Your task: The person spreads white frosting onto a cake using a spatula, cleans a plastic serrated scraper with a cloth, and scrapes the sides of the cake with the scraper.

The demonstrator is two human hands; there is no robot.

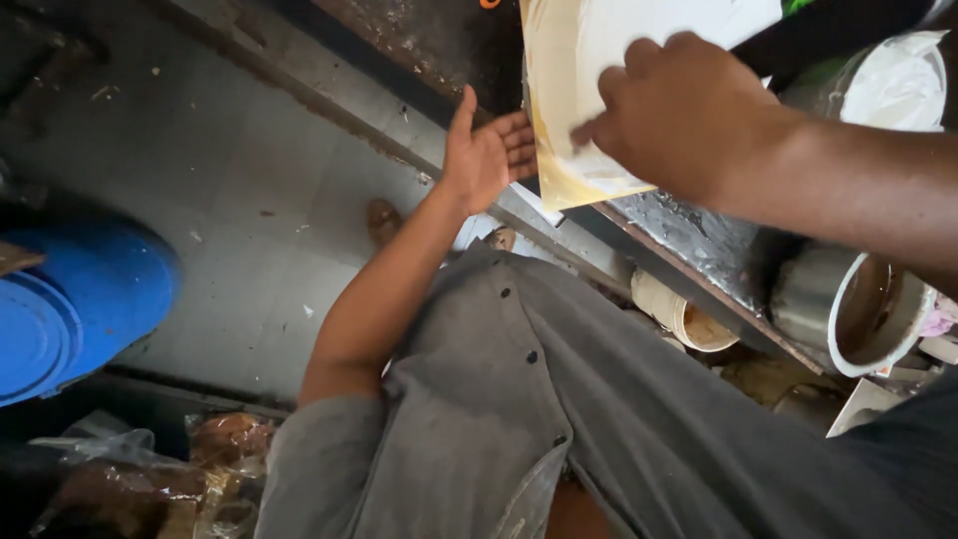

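Two hands were at one pale sheet [589,90] when I looked down through the head camera. That sheet, white in the middle and yellowish-brown along its edges, lay on the dark, grimy worktop [699,240], its long axis running away from me toward the top of the view and its near corner reaching the worktop's front edge. My right hand [679,110] pressed down on the sheet's near part, fingers curled and bunched together on the surface; I could not tell whether anything was pinched under them. My left hand [489,155] was spread flat, fingers apart and thumb up, its fingertips touching the sheet's left edge and gripping nothing.

Counting containers, I saw four. One metal can [853,309] sat at the right, tipped toward me, with brown residue coating its inside. One cream-coloured tub [689,319] stood lower down in front of the worktop, brownish matter in it. One white bucket [898,85] at the top right held something whitish. One blue drum [75,309] lay on its side on the grey floor [249,200] at the left, well apart from the sheet; its contents were hidden. Clear plastic bags [150,479] with brown lumps inside lay at the lower left.
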